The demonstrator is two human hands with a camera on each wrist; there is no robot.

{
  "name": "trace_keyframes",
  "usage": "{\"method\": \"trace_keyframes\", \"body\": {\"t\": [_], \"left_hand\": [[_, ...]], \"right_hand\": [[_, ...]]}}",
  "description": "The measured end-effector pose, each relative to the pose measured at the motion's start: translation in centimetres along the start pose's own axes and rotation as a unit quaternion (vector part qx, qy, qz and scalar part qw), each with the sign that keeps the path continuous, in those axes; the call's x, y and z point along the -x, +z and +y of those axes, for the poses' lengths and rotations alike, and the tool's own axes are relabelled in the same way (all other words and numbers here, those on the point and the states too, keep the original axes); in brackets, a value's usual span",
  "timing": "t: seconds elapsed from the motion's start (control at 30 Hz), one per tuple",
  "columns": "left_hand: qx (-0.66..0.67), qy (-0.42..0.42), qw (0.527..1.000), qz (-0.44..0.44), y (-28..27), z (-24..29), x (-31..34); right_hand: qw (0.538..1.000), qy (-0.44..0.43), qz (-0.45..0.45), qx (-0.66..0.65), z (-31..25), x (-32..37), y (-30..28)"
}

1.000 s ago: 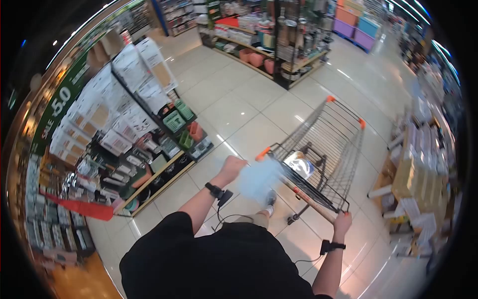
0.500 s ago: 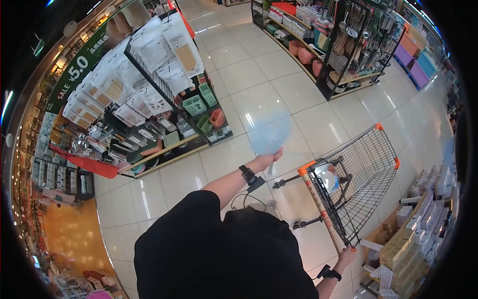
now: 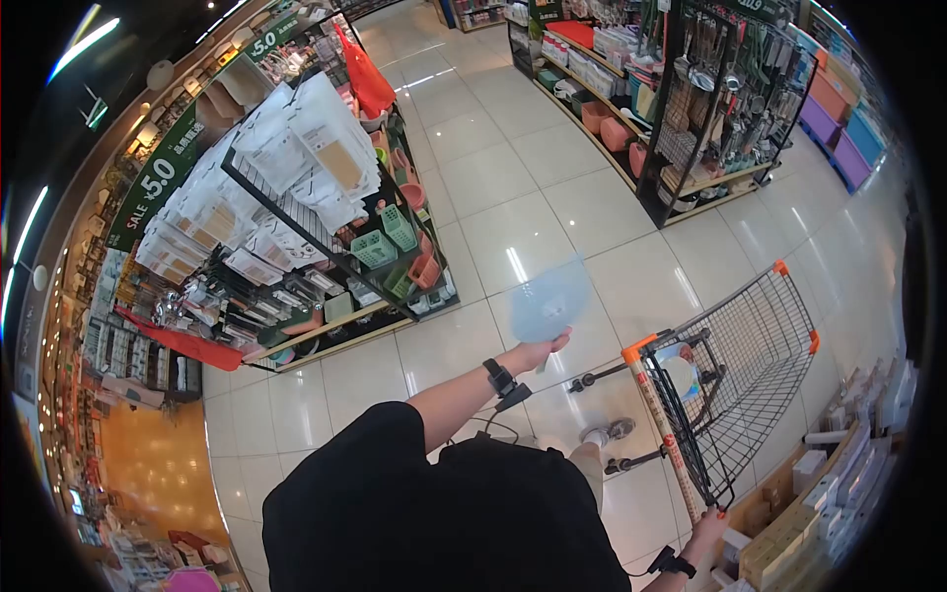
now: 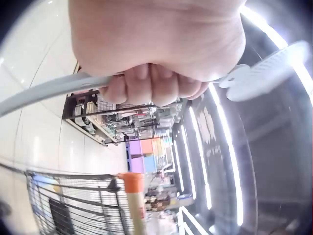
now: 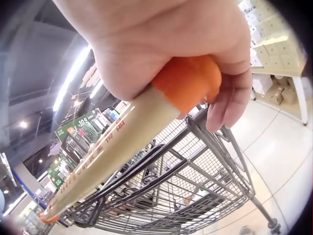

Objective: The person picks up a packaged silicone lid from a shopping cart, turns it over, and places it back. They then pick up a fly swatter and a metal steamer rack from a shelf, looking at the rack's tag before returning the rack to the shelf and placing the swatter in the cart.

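Note:
My left hand (image 3: 541, 352) is held out over the floor, gripping the thin handle of a pale blue translucent fan-shaped item (image 3: 554, 302). In the left wrist view the fingers of that hand (image 4: 156, 58) curl round the whitish handle (image 4: 58, 90), which sticks out on both sides. My right hand (image 3: 706, 533) holds the near end of the shopping cart's handle bar (image 3: 671, 439). The right wrist view has this hand (image 5: 171, 34) wrapped over the bar's orange end cap (image 5: 188, 83). A round, colourful item (image 3: 681, 373) shows at the cart's handle end.
A rack (image 3: 326, 227) of packaged goods stands on the left, beside a green sale sign (image 3: 158, 183). Ahead is a utensil shelf (image 3: 691, 128), with coloured bins (image 3: 838, 123) beyond it. Stacked boxes (image 3: 809, 523) lie close to the cart (image 3: 760, 345) on the right.
The view has swung, so racks and cart sit differently in it. The left hand with the blue item now appears farther right, and the cart lower and farther right. Both hands keep their hold.

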State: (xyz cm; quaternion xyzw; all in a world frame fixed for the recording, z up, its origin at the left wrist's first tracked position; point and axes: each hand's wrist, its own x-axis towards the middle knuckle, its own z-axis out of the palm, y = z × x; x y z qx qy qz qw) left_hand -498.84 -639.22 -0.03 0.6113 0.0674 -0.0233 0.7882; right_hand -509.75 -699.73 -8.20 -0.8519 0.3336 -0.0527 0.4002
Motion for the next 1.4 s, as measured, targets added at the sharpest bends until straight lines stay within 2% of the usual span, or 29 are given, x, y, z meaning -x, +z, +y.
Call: {"method": "trace_keyframes", "body": {"t": [0.03,0.1,0.13,0.2,0.23,0.27,0.3,0.33,0.37,0.4,0.43,0.5,0.53,0.6,0.63,0.67,0.7,0.73,0.8,0.83,0.9,0.93,1.0,1.07,1.23,1.3,1.4], "left_hand": [[-0.005,0.002,1.0,0.007,1.1,0.4,-0.8],[-0.222,0.091,0.97,-0.038,3.1,1.8,-2.7],[-0.141,0.084,0.986,-0.043,3.7,1.2,-4.3],[-0.152,0.093,0.984,-0.023,5.8,0.5,-7.4],[-0.161,0.096,0.982,-0.008,7.0,-0.1,-9.2],[-0.364,0.371,0.854,-0.015,8.7,-0.7,-11.8],[-0.371,0.374,0.85,-0.008,9.7,-1.2,-13.3],[-0.281,0.199,0.939,0.012,11.6,-0.3,-14.1],[-0.176,0.016,0.984,0.033,13.1,0.2,-15.1],[-0.201,0.033,0.978,0.043,14.0,-0.4,-16.7],[-0.202,0.034,0.978,0.048,15.3,-0.3,-18.1],[-0.3,0.112,0.945,0.067,18.1,0.8,-20.2],[-0.301,0.115,0.944,0.07,19.6,1.8,-20.8],[-0.348,0.022,0.935,0.062,22.3,3.5,-21.9],[-0.347,0.024,0.935,0.065,22.8,3.0,-23.1],[-0.399,0.045,0.912,0.087,23.4,2.1,-24.4],[-0.448,0.064,0.885,0.109,24.0,1.1,-25.5],[-0.443,0.065,0.887,0.11,24.6,1.0,-26.5],[-0.499,0.068,0.859,0.089,25.8,1.5,-29.3],[-0.499,0.081,0.859,0.08,26.5,0.7,-30.6],[-0.55,0.092,0.821,0.12,27.3,-1.2,-33.1],[-0.551,0.104,0.821,0.105,27.7,-1.2,-34.1],[-0.552,0.112,0.819,0.107,28.4,-1.0,-35.8],[-0.547,0.118,0.823,0.099,29.6,-0.6,-37.7],[-0.53,0.112,0.837,0.081,32.3,-2.0,-43.5],[-0.499,0.138,0.852,0.071,33.6,-2.3,-45.9],[-0.485,0.104,0.868,0.025,35.7,-2.5,-49.4]], "right_hand": [[1.0,-0.002,-0.008,-0.003,-0.9,-0.6,0.0],[0.994,0.065,-0.026,-0.08,-2.9,-2.3,0.4],[0.994,0.06,-0.029,-0.086,-1.5,-4.8,1.0],[0.999,-0.008,-0.042,0.007,4.9,-10.6,2.0],[0.999,-0.013,-0.048,0.004,5.8,-12.1,2.6],[0.984,-0.14,0.035,0.104,6.0,-13.0,3.4],[0.934,-0.241,0.148,0.217,6.3,-13.9,4.3],[0.95,-0.196,0.098,0.224,1.9,-12.9,3.4],[0.96,-0.149,0.047,0.234,-3.7,-11.4,2.4],[0.964,-0.102,-0.003,0.247,-9.3,-9.8,1.3],[0.954,-0.141,0.018,0.263,-11.5,-9.8,1.0],[0.913,-0.251,0.089,0.31,-15.2,-10.2,0.6],[0.913,-0.254,0.089,0.306,-16.8,-11.0,0.4],[0.845,-0.372,0.144,0.357,-19.1,-12.8,0.1],[0.844,-0.375,0.144,0.356,-18.7,-14.6,0.6],[0.854,-0.378,0.061,0.353,-17.9,-16.9,1.4],[0.856,-0.378,-0.023,0.351,-16.9,-19.0,1.6],[0.854,-0.38,-0.02,0.354,-18.5,-19.6,1.1],[0.899,-0.26,-0.144,0.323,-22.7,-20.3,0.6],[0.904,-0.254,-0.131,0.318,-22.4,-21.6,0.7],[0.928,-0.276,-0.108,0.227,-21.1,-23.9,1.9],[0.935,-0.244,-0.119,0.229,-21.5,-24.7,1.9],[0.936,-0.237,-0.11,0.236,-21.4,-26.7,2.2],[0.933,-0.269,-0.091,0.219,-21.3,-28.9,2.7],[0.93,-0.242,-0.107,0.257,-24.2,-34.5,3.1],[0.925,-0.228,-0.123,0.277,-25.1,-37.3,3.0],[0.915,-0.219,-0.146,0.305,-26.4,-41.3,2.6]]}}
